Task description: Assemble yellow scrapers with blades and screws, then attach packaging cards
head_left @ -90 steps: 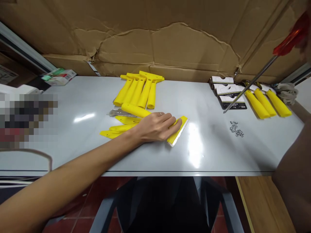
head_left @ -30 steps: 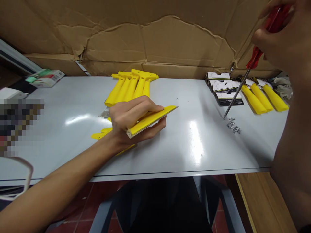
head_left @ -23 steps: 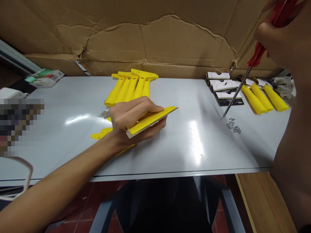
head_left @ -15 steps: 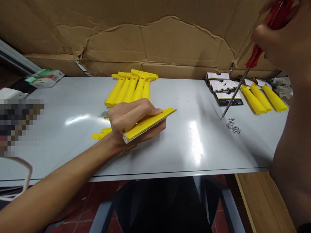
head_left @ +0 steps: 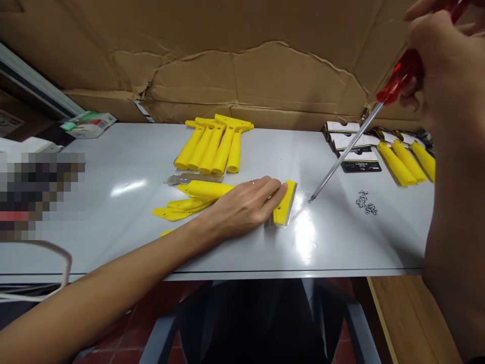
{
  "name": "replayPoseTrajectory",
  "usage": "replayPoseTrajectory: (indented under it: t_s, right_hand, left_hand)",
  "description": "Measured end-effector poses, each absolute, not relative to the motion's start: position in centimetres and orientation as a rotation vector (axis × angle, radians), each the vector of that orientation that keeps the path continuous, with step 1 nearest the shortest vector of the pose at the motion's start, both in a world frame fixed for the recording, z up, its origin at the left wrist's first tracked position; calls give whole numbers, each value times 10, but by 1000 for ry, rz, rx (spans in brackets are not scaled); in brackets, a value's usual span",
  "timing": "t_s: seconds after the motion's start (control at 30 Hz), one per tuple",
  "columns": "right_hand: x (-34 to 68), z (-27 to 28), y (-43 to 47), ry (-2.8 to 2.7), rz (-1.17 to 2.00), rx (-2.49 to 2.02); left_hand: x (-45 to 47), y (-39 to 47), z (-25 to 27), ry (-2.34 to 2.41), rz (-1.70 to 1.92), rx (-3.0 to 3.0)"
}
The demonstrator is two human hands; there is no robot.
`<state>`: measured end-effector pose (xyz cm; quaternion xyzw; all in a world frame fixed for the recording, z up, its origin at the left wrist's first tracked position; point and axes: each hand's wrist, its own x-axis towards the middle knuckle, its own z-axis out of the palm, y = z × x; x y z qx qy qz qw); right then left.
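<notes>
My left hand (head_left: 250, 205) is closed around a yellow scraper (head_left: 285, 205), pressing it flat to the table, with its blade edge facing right. A yellow tubular handle (head_left: 208, 189) shows left of the hand; the hand hides whether it belongs to this scraper. My right hand (head_left: 447, 65) grips a red-handled screwdriver (head_left: 352, 141), its shaft slanting down-left. The tip is just right of the scraper head, apart from it, and seems to carry a tiny screw. Several loose screws (head_left: 366, 202) lie in a small pile on the right.
Several yellow scraper handles (head_left: 206, 146) lie side by side at the back. Flat yellow pieces (head_left: 182, 208) and a clear-wrapped strip (head_left: 195, 178) are left of my hand. Black-and-white packages (head_left: 359, 161) and packed scrapers (head_left: 397, 164) lie back right. Cardboard (head_left: 246, 76) walls the rear.
My left hand has lowered the scraper to the table and turned it, moving right. The screwdriver tip has moved left from beside the screw pile toward the scraper.
</notes>
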<state>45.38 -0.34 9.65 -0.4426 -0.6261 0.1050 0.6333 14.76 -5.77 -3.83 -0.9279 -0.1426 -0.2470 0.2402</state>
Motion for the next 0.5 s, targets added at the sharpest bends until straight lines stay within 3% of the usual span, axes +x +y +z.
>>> replayPoseTrajectory:
  t_s: [0.2, 0.5]
  right_hand:
    - [424, 83, 2, -1468, 199, -922]
    - [427, 65, 18, -1447, 213, -1039]
  left_hand:
    - [150, -53, -49, -533, -561, -2724]
    - [154, -38, -59, -538, -719, -2769]
